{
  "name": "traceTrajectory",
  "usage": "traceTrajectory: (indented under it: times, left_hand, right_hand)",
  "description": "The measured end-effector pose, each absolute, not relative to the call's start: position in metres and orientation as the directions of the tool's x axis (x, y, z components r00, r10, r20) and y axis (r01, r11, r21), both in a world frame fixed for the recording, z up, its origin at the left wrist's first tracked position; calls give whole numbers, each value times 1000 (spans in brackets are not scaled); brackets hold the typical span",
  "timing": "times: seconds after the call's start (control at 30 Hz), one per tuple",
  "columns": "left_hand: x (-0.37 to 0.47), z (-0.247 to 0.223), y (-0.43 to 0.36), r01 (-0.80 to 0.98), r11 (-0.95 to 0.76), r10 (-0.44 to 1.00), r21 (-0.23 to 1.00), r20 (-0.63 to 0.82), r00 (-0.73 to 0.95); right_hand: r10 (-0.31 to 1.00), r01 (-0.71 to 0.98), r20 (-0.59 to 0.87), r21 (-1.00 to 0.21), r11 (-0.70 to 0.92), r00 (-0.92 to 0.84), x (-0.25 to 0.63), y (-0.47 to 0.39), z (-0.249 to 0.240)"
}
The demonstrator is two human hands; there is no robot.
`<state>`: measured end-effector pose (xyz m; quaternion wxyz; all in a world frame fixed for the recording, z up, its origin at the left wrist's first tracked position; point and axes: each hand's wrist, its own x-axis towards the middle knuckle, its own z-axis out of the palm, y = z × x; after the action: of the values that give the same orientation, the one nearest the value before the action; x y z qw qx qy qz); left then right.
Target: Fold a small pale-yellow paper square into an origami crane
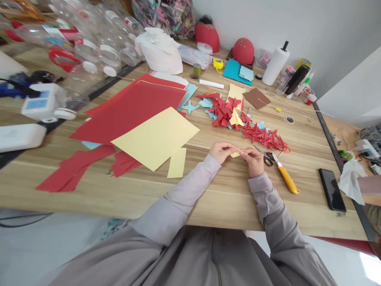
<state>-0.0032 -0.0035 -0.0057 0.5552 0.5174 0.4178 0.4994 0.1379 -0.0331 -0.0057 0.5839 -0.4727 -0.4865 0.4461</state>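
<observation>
Between my two hands is a small piece of yellow paper point(235, 154). My left hand point(220, 152) pinches its left end, fingers closed. At the right end, the closed thumb and fingers of my right hand point(253, 159) grip the same piece. Just beyond them lies a pile of folded red paper shapes point(220, 112), with a yellow folded one point(236, 118) on top. Black scissors point(268, 159) and a yellow utility knife point(288, 179) rest right of my right hand. A large yellow sheet point(154, 139) and a small yellow strip point(177, 163) lie to the left.
Large red sheets point(127, 107) and red strips point(71, 171) cover the left side. Plastic bottles point(104, 47) crowd the back left. A paper roll point(276, 66) stands at the back right, and a phone point(332, 190) lies near the right edge.
</observation>
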Motion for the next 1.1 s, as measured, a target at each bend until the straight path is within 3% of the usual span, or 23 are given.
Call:
traceTrajectory:
  times: [0.27,0.47,0.53,0.67,0.9,1.1]
  left_hand:
    - [3,-3,-6,-252,178,948,951,-97,304]
    - [1,-4,-3,-337,151,985,929,-113,128]
    - [0,-6,-2,-346,162,983,924,-120,139]
    - [0,-8,-2,-282,142,961,949,-64,268]
    - [0,-11,-1,-241,-38,968,970,95,232]
    - [-2,-9,-2,-252,4,959,968,67,274]
  right_hand:
    - [972,-157,38,-985,76,234,138,-31,-9]
    - [994,-32,41,-999,44,99,138,-33,-6]
    - [998,-15,39,-999,40,47,137,-33,-6]
    - [995,-56,59,-996,64,79,136,-32,-8]
    - [990,-99,64,-992,77,129,136,-33,-7]
    - [991,-177,24,-983,48,133,137,-34,-6]
